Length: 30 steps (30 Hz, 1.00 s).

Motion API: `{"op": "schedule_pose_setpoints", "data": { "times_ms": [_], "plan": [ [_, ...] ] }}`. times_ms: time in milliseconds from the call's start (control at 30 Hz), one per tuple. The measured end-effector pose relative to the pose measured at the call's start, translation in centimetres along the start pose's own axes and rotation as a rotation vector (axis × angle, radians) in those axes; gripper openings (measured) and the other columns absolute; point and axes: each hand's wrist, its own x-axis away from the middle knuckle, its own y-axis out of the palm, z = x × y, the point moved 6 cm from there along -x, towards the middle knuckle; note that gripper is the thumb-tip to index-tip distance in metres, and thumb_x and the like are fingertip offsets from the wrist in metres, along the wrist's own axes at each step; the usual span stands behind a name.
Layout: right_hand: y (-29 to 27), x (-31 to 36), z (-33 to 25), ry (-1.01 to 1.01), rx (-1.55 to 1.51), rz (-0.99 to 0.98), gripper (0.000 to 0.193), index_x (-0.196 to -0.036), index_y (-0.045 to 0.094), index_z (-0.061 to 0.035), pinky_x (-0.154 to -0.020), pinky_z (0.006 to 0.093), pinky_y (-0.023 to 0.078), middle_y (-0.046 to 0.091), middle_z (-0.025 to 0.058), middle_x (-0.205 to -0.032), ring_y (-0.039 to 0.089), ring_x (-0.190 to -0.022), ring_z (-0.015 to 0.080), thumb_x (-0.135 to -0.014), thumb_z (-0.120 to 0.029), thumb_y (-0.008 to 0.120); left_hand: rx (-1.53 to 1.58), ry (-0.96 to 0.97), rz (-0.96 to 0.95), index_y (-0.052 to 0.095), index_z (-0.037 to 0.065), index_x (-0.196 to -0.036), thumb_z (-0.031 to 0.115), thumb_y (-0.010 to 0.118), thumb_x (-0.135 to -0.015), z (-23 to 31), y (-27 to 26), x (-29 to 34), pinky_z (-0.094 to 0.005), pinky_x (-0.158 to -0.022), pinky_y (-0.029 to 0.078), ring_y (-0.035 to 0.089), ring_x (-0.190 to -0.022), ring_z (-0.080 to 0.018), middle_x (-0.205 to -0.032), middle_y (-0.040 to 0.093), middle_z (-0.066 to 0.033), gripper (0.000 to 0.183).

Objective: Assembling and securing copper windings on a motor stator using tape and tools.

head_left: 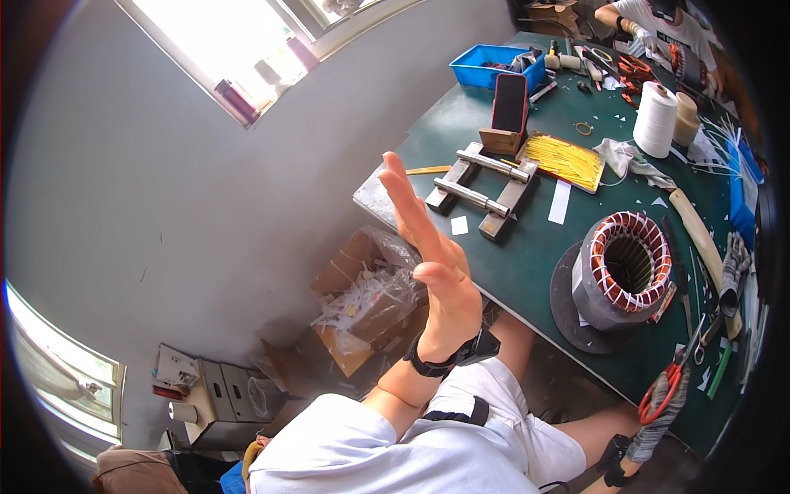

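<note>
My bare left hand (pixel 436 247) is raised in front of the table's left edge, fingers stretched out, holding nothing. A dark watch band circles its wrist. At the lower right, my right hand (pixel 662 424), in a grey knitted glove, is closed on red-handled scissors (pixel 676 375), their blades pointing up and away over the table. Left of and beyond that hand, a motor stator (pixel 586 276) stands upright on a round dark plate (pixel 564 305). Its copper windings (pixel 605 290) are laced with white cord around the top ring. The gloved fingers are partly hidden by the scissor handles.
On the green table (pixel 527 259) lie a metal frame with two rods (pixel 473 196), a phone (pixel 509 103) on a stand, a tray of yellow strips (pixel 564 160), a white thread cone (pixel 656 119) and a blue bin (pixel 477 72). A scrap box (pixel 362 305) stands below; another person works at the far right.
</note>
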Motion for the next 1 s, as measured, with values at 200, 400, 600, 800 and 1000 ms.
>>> {"op": "schedule_pose_setpoints", "data": {
  "times_ms": [200,400,600,800,1000],
  "plan": [
    [0.6,4.2,1.5,0.152,-0.116,-0.013,0.044,-0.126,0.047,-0.0024,-0.081,0.0237,0.042,0.052,0.0049,-0.125,0.05,-0.098,0.0102,-0.084,-0.013,0.049,-0.392,0.238,0.067,0.051,0.005,-0.125,0.043,0.03,-0.096,2.5,-1.4,0.3,-0.0459,-0.11,0.004,0.017,-0.137,-0.0276,-0.142,0.033,-0.0165,0.053],
    [0.2,4.2,0.9,-0.147,-0.149,0.067,0.048,-0.129,0.044,-0.0004,-0.081,0.0274,0.043,0.051,0.0088,-0.125,0.05,-0.095,0.015,-0.082,-0.012,0.048,-0.395,0.36,0.217,0.06,0.005,-0.115,0.018,0.047,-0.093,3.9,-1.7,0.1,-0.0425,-0.112,0.006,0.026,-0.134,-0.0236,-0.139,0.039,-0.0165,0.029],
    [0.7,4.9,-0.4,0.001,-0.234,0.028,0.05,-0.13,0.042,-0.0013,-0.064,0.021,0.043,0.05,0.0065,-0.126,0.05,-0.077,0.0086,-0.082,-0.014,0.05,-0.449,0.387,0.249,0.059,0.005,-0.116,0.015,0.048,-0.092,3.8,-1.8,-0.3,-0.0425,-0.112,0.007,0.031,-0.132,-0.0224,-0.137,0.041,-0.0163,0.028],
    [0.7,4.7,0.5,0.104,-0.241,0.025,0.05,-0.13,0.041,-0.0016,-0.057,0.0182,0.041,0.05,0.0055,-0.127,0.047,-0.069,0.0057,-0.083,-0.015,0.051,-0.456,0.375,0.25,0.058,0.005,-0.117,0.016,0.048,-0.092,3.8,-1.8,-0.4,-0.0422,-0.112,0.008,0.033,-0.131,-0.0223,-0.137,0.042,-0.015,0.029],
    [0.5,4.3,1.6,-0.019,-0.338,0.006,0.05,-0.13,0.041,-0.0012,-0.058,0.0192,0.042,0.049,0.0064,-0.129,0.047,-0.07,0.0065,-0.084,-0.016,0.051,-0.431,0.353,0.256,0.057,0.005,-0.119,0.018,0.047,-0.094,4.1,-1.9,-0.1,-0.041,-0.112,0.011,0.033,-0.131,-0.022,-0.136,0.043,-0.0142,0.03]
  ]
}}
